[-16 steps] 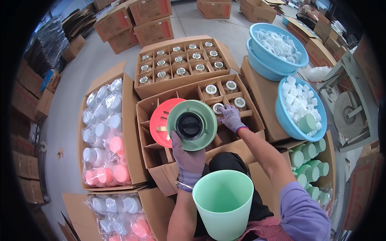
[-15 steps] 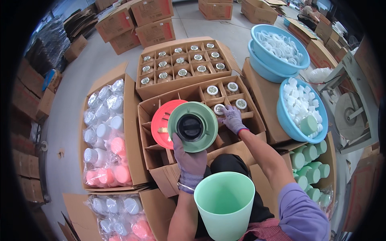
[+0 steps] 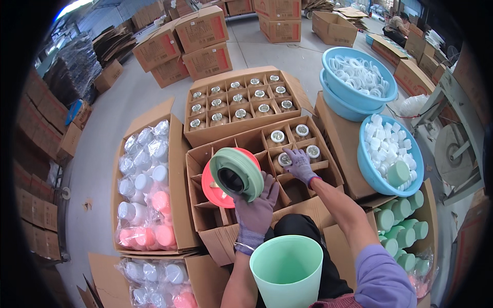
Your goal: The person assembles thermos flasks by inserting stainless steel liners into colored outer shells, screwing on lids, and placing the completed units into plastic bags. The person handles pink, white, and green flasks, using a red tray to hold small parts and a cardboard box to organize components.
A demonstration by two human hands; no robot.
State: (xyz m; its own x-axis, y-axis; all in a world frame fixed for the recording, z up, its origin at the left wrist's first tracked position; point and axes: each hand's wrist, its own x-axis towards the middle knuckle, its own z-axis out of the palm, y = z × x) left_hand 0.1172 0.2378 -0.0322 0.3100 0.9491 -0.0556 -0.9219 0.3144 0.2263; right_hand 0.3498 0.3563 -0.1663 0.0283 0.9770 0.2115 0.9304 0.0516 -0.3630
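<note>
Tilted in my gloved left hand [image 3: 257,208] is a round green lid [image 3: 252,177] with a black centre; my fingers are bent around its lower edge. Behind it, a red disc [image 3: 209,186] lies across the dividers of an open carton [image 3: 203,154]. My gloved right hand [image 3: 302,165] has its fingers closed at the white-ringed top of a glass jar [image 3: 284,159], which sits in a carton compartment. Three similar jars are around it, one being the jar [image 3: 313,152] just to the right. A pale green tub [image 3: 286,272] stands upright at my lap.
Beyond lies a carton of silver-topped jars [image 3: 239,113]. Wrapped white and pink containers [image 3: 149,182] fill a carton on the left. At right are blue basins, one with clear rings [image 3: 357,74], another with white caps [image 3: 385,141], above a carton of green containers [image 3: 403,238]. A person [image 3: 396,28] sits far off.
My left hand has turned and tilted the green lid, with the palm now more upward. My right hand stays at the same jar. The whole view has shifted slightly.
</note>
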